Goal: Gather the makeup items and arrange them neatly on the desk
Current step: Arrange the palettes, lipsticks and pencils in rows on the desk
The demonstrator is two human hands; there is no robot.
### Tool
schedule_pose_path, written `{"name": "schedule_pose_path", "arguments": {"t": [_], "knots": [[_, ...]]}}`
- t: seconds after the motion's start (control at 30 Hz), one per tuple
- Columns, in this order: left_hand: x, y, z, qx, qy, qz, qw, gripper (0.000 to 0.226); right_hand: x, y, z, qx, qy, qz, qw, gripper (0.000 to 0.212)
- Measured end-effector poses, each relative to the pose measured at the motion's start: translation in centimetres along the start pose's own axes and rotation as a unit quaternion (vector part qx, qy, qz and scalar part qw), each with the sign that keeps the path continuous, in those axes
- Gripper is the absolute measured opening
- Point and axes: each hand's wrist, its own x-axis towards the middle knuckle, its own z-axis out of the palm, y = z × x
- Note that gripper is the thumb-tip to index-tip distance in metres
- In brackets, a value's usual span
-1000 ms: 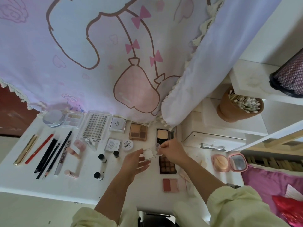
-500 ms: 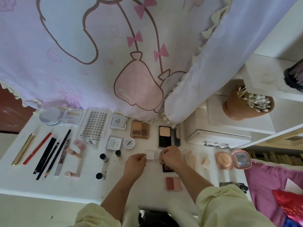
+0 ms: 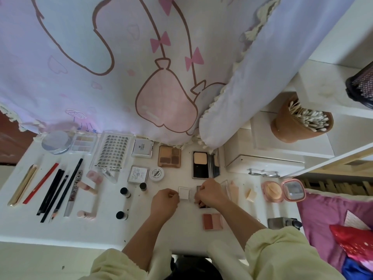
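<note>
— What is closest to us?
— Our pale yellow sleeves (image 3: 282, 251), then our two hands over the white desk (image 3: 101, 229). Our left hand (image 3: 164, 203) has its fingers curled and pinches the left side of the small white case (image 3: 185, 193). Our right hand (image 3: 210, 194) is curled too and pinches the right side.
— So where is the case?
— In the middle of the desk, between our hands. We cannot tell if it sits flat yet. A dark palette (image 3: 204, 205) lies partly under our right hand, and a pink blush palette (image 3: 213, 221) is nearer to us.
— What step are we on?
— We think we are putting the case in its spot. Lots is lined up: the pencils (image 3: 54, 193) on the left, the little bottles (image 3: 125, 192), and behind them the round white jar (image 3: 156, 174), the brown palette (image 3: 169, 156) and the black compact (image 3: 204, 164).
— And next?
— We guess we should set it straight, in line with the jar, then let go softly so it does not turn. The open pink compact (image 3: 283, 190) on the right looks untidy too. Farthest back hangs the big curtain (image 3: 101, 77).
</note>
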Motion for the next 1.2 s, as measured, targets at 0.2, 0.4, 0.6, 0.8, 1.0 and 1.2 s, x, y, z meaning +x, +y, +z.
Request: {"name": "schedule_pose_path", "arguments": {"t": [0.2,0.4,0.6,0.8,1.0,1.2], "knots": [[-0.6,-1.1,-0.5,0.052,-0.066,-0.030,0.996,0.023,-1.8,0.6,-0.3,-0.013,-0.107,0.032,0.994,0.026],[-1.5,-2.1,-0.1,0.090,-0.078,-0.010,0.993,0.007,-2.6,2.2,0.4,-0.024,-0.139,0.056,0.988,0.020],[-1.6,-1.9,-0.3,0.105,-0.055,0.001,0.993,0.010,-2.3,1.8,0.3,-0.174,-0.063,-0.022,0.983,0.034],[-0.6,-1.9,-1.7,-0.027,0.039,-0.009,0.999,0.010,-1.6,-1.7,0.0,-0.242,0.023,-0.140,0.960,0.016],[-0.5,-2.8,-1.8,-0.103,0.075,-0.001,0.992,0.023,0.8,-5.9,2.7,-0.215,-0.006,-0.237,0.948,0.047],[-0.2,-4.1,-2.0,-0.138,0.058,0.011,0.989,0.024,3.6,-8.2,5.8,-0.229,0.012,-0.254,0.940,0.048]]}}
